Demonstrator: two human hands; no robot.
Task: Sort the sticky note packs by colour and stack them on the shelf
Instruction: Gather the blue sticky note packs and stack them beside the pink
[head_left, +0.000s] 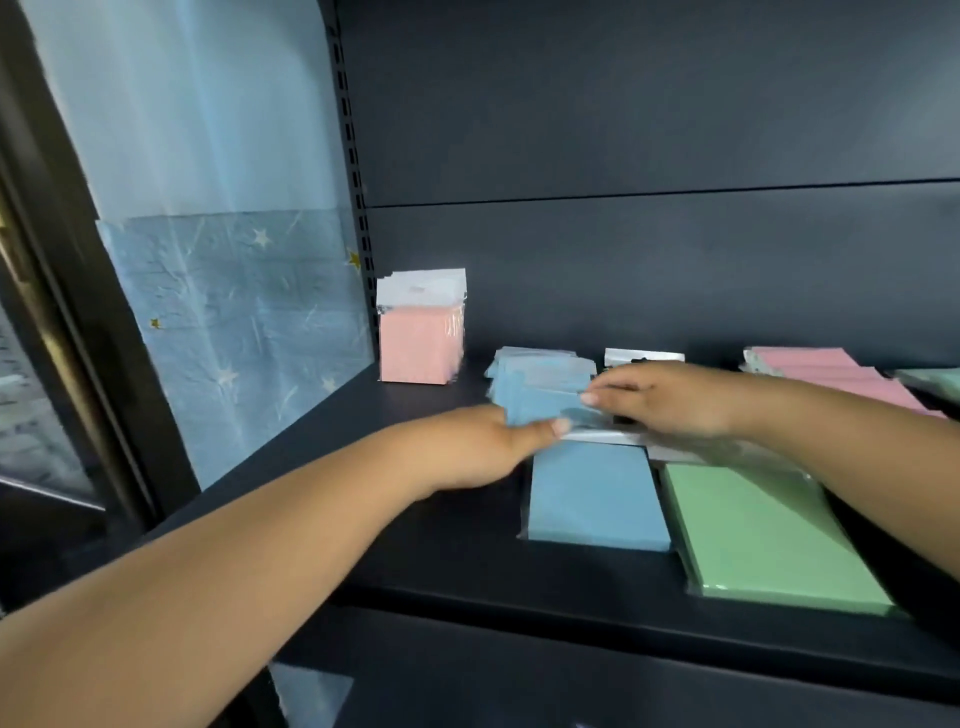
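Note:
On the dark shelf (415, 545) a stack of blue sticky note packs (535, 384) lies mid-shelf. My left hand (488, 447) grips its near left corner, thumb on top. From the right, my right hand (670, 397) holds the stack's right edge, fingers curled over it. A single blue pack (597, 499) lies flat in front, a green pack (769, 535) beside it on the right. An upright stack of pink packs (421, 338) stands at the back left. More pink packs (841, 374) lie at the back right.
A white pack header (644, 357) shows behind my right hand. A greenish pack (935, 382) sits at the far right edge. The shelf's slotted upright (353, 171) and a blue starred sheet (234, 332) bound the left side.

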